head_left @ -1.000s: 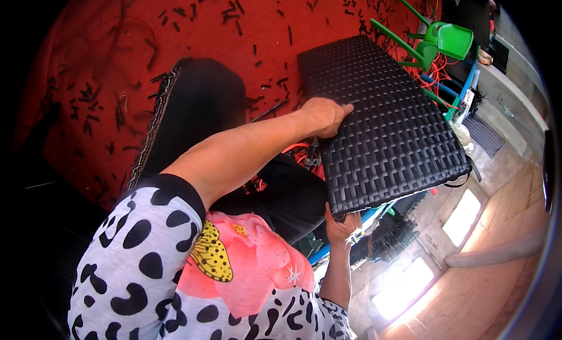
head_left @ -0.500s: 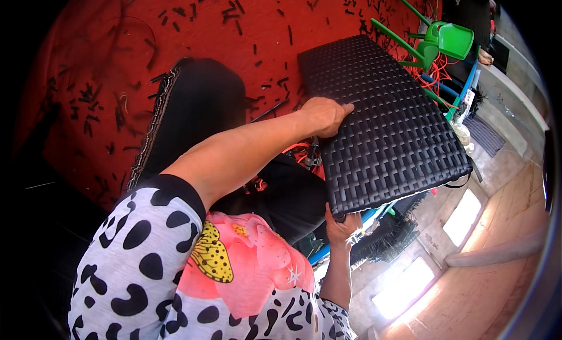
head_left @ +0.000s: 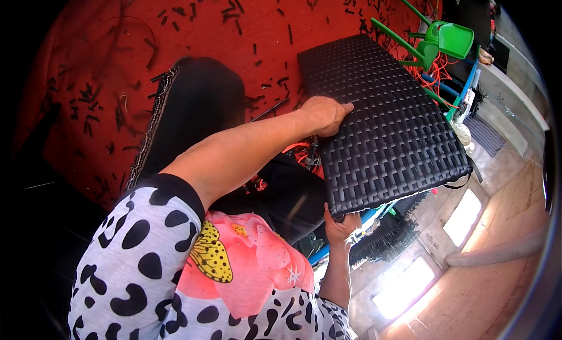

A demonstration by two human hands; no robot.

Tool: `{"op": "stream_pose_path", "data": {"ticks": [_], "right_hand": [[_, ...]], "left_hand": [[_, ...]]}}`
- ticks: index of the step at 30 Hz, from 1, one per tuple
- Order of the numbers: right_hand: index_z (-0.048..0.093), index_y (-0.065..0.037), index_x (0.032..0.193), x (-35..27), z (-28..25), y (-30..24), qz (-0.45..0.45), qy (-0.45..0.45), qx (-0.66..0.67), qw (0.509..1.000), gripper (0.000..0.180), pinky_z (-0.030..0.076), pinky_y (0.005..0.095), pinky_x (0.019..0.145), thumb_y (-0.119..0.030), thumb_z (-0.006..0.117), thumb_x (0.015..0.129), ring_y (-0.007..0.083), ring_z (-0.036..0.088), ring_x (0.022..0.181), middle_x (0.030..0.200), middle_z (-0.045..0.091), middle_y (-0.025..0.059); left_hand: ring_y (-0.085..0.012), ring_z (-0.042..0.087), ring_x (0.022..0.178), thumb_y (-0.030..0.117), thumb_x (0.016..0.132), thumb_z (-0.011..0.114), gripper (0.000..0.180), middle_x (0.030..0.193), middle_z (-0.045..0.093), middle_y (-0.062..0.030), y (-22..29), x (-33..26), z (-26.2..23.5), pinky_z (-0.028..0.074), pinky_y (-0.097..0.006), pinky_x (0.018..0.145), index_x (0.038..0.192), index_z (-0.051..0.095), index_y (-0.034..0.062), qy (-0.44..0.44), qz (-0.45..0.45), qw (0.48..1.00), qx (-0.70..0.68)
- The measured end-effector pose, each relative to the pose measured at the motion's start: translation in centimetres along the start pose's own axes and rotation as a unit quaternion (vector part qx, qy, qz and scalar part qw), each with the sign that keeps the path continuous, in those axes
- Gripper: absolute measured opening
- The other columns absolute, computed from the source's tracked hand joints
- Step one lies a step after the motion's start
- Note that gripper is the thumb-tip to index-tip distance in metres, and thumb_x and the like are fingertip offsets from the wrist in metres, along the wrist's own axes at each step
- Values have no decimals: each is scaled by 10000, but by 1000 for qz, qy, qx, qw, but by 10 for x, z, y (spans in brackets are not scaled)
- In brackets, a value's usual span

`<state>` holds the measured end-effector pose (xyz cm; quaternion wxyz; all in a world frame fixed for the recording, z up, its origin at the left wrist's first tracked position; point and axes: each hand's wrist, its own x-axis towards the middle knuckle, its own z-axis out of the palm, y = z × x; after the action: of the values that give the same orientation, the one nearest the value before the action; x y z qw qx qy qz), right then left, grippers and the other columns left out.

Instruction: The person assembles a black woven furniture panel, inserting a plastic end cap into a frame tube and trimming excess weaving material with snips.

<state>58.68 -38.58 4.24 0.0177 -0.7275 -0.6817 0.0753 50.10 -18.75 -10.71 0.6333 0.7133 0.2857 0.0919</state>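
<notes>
Red floor [head_left: 266, 27] under black scraps [head_left: 290, 34] — green plastic object [head_left: 455, 40] beside orange strands [head_left: 434, 78] — long beam [head_left: 497, 250].

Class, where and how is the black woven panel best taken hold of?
Probably by the near left corner of the black woven panel, coming from the person's side, where the right hand grips it. The panel is broad and flat, so an exposed edge likely gives better purchase than the face.

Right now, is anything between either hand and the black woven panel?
Nothing visible: the left hand touches the left edge of the black woven panel, and the right hand holds its lower-left corner.
</notes>
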Motion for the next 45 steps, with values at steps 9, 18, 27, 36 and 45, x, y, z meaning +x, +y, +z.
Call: {"op": "stream_pose_path", "data": {"ticks": [9, 18, 27, 36, 45], "right_hand": [[636, 16, 879, -3, 1, -1, 31, -8, 12, 999, 328, 482, 425, 739, -50, 707, 565, 403, 603, 818, 917, 630, 199], [633, 17, 892, -4, 2, 1, 6, -2, -18, 1000, 312, 484, 364, 707, -52, 756, 614, 336, 631, 793, 905, 648, 168], [636, 15, 900, -1, 1, 2, -6, 2, -17, 1000, 316, 481, 372, 718, -36, 754, 612, 342, 626, 813, 915, 647, 166], [631, 14, 920, 1, -1, 1, 5, -2, -18, 1000, 331, 475, 376, 730, -40, 753, 617, 351, 621, 822, 923, 645, 166], [628, 29, 907, 3, -3, 2, -3, -9, -18, 1000, 329, 477, 370, 713, -41, 759, 613, 354, 623, 796, 903, 643, 178]], "left_hand": [[-347, 568, 985, 60, 752, 459, 618, 1024, 602, -198, -1, -1, 0, 455, -425, 825, 1356, 346, 123, 30, -2, 999, -31], [-339, 569, 993, 52, 744, 465, 621, 1030, 603, -192, -2, 0, 0, 457, -422, 830, 1352, 365, 133, 10, -8, 1000, -19], [-344, 571, 981, 61, 755, 458, 600, 1024, 604, -194, -4, 1, 2, 458, -429, 819, 1345, 369, 126, 20, -1, 1000, -23], [-346, 567, 991, 52, 770, 420, 596, 1036, 601, -195, -2, -1, 2, 454, -428, 833, 1357, 350, 136, 26, -6, 999, -30], [-346, 562, 1000, 55, 766, 429, 611, 1044, 596, -195, -2, 0, 3, 453, -424, 833, 1363, 341, 147, 20, 12, 1000, -13]]}}
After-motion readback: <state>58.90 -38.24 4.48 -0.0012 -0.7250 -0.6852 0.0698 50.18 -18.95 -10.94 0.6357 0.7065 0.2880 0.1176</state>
